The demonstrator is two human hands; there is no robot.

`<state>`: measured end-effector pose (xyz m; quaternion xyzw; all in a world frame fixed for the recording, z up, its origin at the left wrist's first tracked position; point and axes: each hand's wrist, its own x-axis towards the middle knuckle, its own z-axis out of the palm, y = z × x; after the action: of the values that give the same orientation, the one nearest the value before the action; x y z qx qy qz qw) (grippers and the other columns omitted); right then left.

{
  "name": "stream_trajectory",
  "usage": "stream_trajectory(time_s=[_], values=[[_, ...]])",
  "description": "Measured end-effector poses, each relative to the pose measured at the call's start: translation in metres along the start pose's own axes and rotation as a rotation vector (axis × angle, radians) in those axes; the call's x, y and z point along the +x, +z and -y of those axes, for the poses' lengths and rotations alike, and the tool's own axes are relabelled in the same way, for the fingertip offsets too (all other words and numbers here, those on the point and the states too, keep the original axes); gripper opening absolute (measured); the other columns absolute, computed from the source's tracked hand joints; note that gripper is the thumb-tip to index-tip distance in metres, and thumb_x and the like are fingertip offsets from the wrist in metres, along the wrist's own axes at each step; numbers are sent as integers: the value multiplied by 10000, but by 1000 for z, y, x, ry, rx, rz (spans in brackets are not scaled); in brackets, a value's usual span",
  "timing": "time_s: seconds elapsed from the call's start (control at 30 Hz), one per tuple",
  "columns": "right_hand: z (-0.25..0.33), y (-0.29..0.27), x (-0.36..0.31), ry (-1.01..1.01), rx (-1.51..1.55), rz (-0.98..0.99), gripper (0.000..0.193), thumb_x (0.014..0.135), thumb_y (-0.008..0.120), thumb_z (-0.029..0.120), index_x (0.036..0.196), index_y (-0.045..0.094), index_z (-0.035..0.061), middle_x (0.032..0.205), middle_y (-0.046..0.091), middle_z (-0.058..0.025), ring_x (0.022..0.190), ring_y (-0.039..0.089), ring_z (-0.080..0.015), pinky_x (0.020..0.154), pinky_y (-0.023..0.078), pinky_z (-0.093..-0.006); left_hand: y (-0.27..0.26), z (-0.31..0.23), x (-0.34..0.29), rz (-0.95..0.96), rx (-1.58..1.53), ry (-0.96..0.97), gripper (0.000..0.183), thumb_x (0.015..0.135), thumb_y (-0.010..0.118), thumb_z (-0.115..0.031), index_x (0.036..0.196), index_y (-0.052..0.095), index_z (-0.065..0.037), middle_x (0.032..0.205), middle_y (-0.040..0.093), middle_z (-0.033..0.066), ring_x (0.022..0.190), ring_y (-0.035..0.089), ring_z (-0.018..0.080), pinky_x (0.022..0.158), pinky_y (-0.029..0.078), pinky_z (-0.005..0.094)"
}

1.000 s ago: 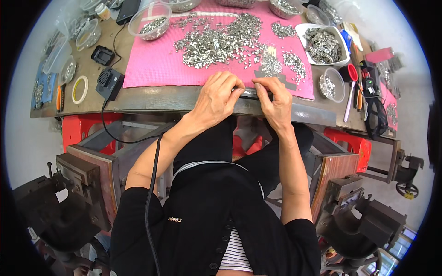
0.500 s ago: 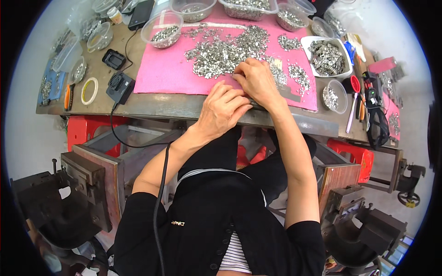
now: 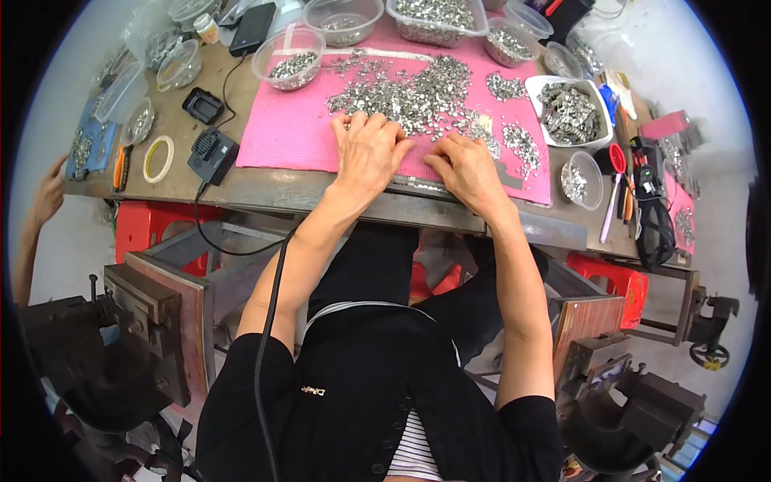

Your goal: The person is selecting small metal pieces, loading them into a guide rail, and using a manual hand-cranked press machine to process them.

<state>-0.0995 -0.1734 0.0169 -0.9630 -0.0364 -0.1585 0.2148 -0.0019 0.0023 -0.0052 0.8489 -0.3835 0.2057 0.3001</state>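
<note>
A heap of small silvery metal pieces (image 3: 405, 96) is spread over a pink ribbed mat (image 3: 277, 145). My left hand (image 3: 369, 157) rests at the heap's near left edge, its fingers bent down onto the mat and its thumb held apart. Close by on the right, my right hand (image 3: 472, 170) is bent over the mat, thumb and fingers drawn in; what lies under its fingertips is hidden. A narrow dark metal strip (image 3: 419, 186) lies along the table's front edge between my wrists, bright bits along it.
Clear plastic tubs (image 3: 289, 68) of metal pieces stand along the back. To the right are a filled white tray (image 3: 572, 112), a small tub (image 3: 581, 181) and a red scoop (image 3: 615, 158). A black charger (image 3: 212, 154) and tape roll (image 3: 157, 159) lie left. Another person's hand (image 3: 50, 191) shows far left.
My left hand has moved forward from the table edge onto the mat, uncovering the dark strip. My right hand has drawn back slightly to the right. Another person's arm has appeared at far left.
</note>
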Motion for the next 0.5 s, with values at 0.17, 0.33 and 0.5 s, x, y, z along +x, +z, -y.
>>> stream_trajectory(time_s=[0.17, 0.33, 0.5], values=[[2, 0, 2, -73, 57, -3, 106, 871, 730, 154, 941, 735, 76, 815, 643, -113, 759, 625, -327, 710, 457, -442, -8, 0, 6, 79, 74, 9, 106, 830, 767, -278, 853, 751, -176, 873, 656, 18, 920, 584, 248, 949, 343, 504], [0, -7, -9, -8, 28, 10, 99, 852, 745, 141, 925, 743, 74, 832, 651, -117, 793, 631, -333, 747, 460, -439, 12, -12, 1, 123, 12, 36, 98, 837, 743, -265, 883, 756, -179, 957, 653, 61, 1039, 553, 270, 980, 321, 523], [3, -3, -9, -38, 21, -9, 91, 808, 761, 121, 881, 721, 87, 808, 620, -78, 814, 618, -287, 757, 428, -417, 12, -14, -1, 93, -75, 48, 92, 825, 760, -216, 896, 747, -160, 907, 627, 48, 1004, 552, 255, 991, 309, 524]])
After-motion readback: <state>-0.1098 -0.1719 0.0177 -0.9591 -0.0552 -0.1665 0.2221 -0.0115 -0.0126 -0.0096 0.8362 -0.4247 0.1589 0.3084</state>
